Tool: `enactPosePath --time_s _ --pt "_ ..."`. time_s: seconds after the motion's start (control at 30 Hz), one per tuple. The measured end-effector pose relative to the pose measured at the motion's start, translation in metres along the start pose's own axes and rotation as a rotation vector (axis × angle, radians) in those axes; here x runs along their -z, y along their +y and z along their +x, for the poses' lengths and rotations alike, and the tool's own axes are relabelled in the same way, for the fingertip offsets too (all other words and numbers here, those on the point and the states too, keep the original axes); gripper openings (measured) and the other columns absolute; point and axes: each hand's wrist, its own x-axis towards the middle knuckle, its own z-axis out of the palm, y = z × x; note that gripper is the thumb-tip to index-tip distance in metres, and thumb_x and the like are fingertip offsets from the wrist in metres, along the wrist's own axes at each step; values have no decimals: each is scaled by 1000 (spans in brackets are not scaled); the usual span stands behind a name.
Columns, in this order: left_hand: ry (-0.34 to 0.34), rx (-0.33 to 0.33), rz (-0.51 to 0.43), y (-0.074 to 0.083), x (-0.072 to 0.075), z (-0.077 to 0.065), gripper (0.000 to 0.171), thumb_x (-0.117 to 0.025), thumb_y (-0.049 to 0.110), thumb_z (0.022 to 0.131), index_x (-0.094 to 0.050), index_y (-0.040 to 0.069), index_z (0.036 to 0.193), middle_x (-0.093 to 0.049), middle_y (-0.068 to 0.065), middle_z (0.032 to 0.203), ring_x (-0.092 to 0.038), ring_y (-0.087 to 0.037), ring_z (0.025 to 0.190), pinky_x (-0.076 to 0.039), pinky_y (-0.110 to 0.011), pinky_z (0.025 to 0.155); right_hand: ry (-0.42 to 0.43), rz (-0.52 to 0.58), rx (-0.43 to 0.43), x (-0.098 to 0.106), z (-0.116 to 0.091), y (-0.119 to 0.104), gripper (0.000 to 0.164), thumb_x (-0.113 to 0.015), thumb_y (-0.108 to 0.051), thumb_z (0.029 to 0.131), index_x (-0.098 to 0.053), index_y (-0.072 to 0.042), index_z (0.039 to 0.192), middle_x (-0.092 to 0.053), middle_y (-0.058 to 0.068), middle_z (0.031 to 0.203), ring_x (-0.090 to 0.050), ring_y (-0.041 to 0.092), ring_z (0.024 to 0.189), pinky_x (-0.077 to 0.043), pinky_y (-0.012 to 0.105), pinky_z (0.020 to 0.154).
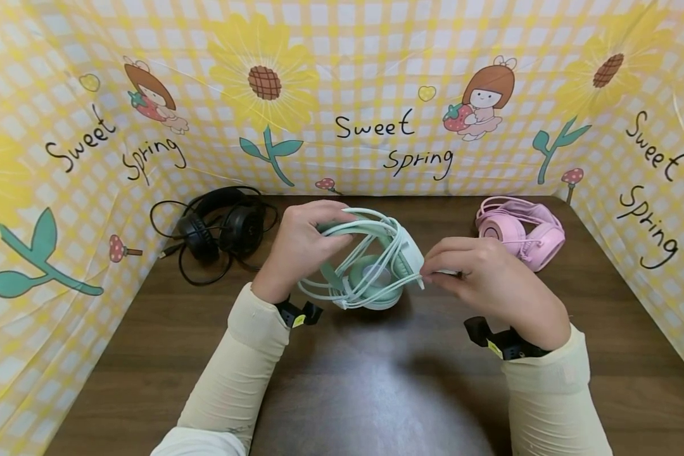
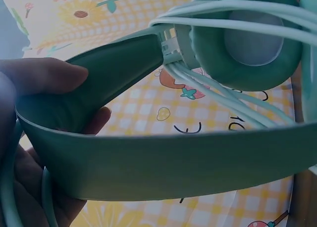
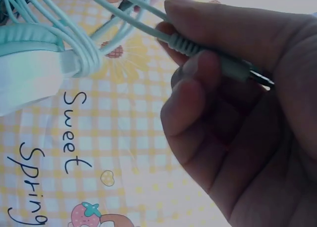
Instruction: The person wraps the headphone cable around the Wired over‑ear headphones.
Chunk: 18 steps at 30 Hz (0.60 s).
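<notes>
My left hand [image 1: 302, 244] holds up a pair of mint green headphones [image 1: 408, 252] above the table. Its thumb and fingers grip the curved headband [image 2: 173, 167], thumb on the inner face. The headphones' pale green cable [image 3: 89, 49] is looped several times around one side, beside a padded ear cup [image 2: 210, 64]. To the right, my right hand [image 1: 481, 269] pinches the cable's audio plug [image 3: 235, 68] between thumb and fingers. A metal tip pokes out of the plug toward the palm, and the cable runs from its ribbed end back to the headphones.
Black headphones [image 1: 245, 231] with a loose cable lie at the back left of the brown wooden table [image 1: 342, 392]. Pink headphones [image 1: 544, 244] rest at the back right. A yellow checked cloth [image 1: 365, 63] walls the table at the back and sides.
</notes>
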Motion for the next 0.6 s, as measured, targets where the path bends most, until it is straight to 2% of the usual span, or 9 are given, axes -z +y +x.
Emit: enactPosePath --time_s 0.1,0.33,0.6 --pt "-20 -4 6 0 0 0 17 -76 -2 77 -79 7 91 -71 -6 105 -63 -13 104 -53 -31 71 32 16 13 1 1 0 34 -82 8 67 -72 -19 83 -65 -11 88 -61 3 77 -47 17 69" --pt "-34 -24 6 0 0 -1 17 -76 -2 77 -79 7 90 -71 -5 104 -63 -14 102 -54 -31 76 49 40 28 1 2 0 31 -82 6 68 -72 -19 82 -66 -12 87 -61 2 76 -45 15 69" --pt "-122 -8 -24 2 -3 -1 18 -74 -2 78 -79 10 91 -71 0 100 -63 -12 99 -53 -30 78 82 86 58 3 2 -3 33 -81 9 69 -71 -17 86 -66 -11 88 -62 1 79 -47 15 71"
